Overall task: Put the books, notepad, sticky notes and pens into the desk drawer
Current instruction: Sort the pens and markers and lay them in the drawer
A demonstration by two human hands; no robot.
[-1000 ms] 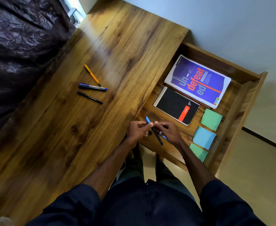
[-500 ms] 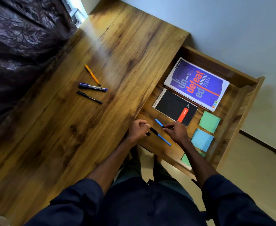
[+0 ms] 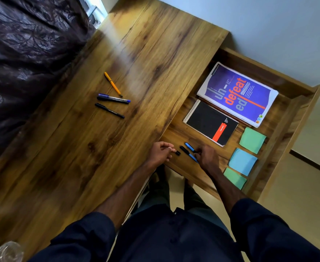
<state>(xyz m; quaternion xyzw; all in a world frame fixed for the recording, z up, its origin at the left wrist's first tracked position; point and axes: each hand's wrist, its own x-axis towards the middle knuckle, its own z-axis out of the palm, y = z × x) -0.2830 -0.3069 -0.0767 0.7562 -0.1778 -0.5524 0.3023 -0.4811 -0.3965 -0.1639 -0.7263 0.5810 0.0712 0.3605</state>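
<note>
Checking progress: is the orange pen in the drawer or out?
Out. The orange pen lies flat on the desk top, well left of the open drawer.

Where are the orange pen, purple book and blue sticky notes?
orange pen point(image 3: 112, 84), head view, middle of its barrel.
purple book point(image 3: 236, 94), head view, centre of its cover.
blue sticky notes point(image 3: 242, 161), head view, middle of top sheet.

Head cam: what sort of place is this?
Likely a home bedroom or study corner: a wooden desk with its drawer pulled open holding a book and spiral notepad, loose pens on top, and dark crinkled fabric, maybe bedding, alongside.
</note>
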